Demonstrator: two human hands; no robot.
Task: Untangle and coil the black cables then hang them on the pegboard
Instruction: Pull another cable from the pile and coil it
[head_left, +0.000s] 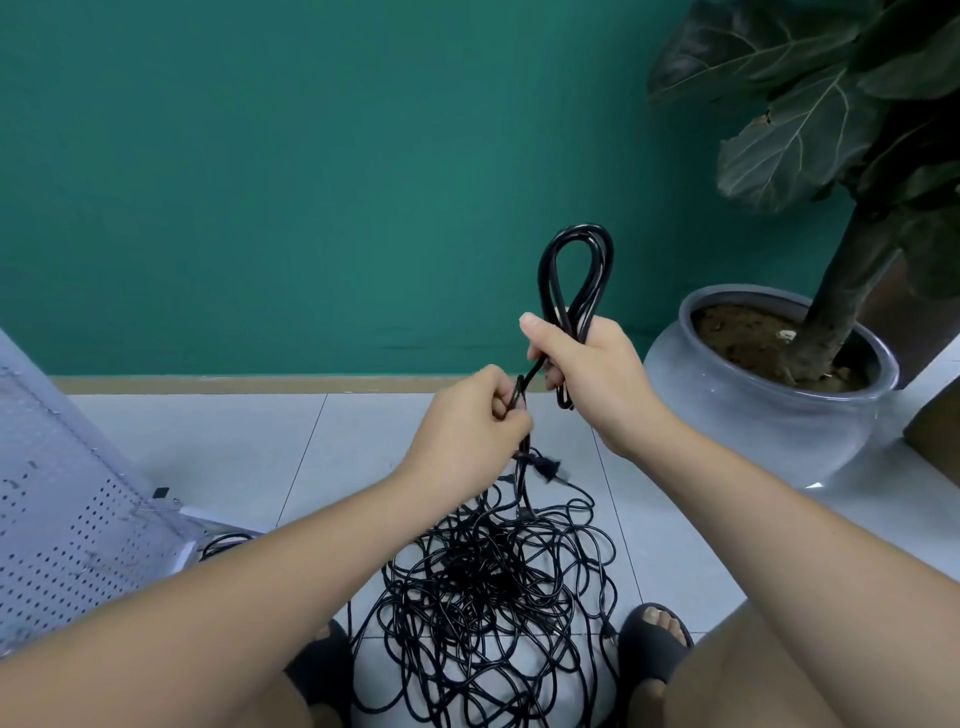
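Gripping a small coil upright, the right hand has its fingers wrapped round the loops, while the left hand pinches the cable running down to the tangle on the floor between the feet. Judging by this, feed slack up gently, keeping each loop equal, and shake knots free rather than tugging.

The pegboard runs off the left edge, the plant off the top and right, the tangle off the near edge, and one plug is blurred.
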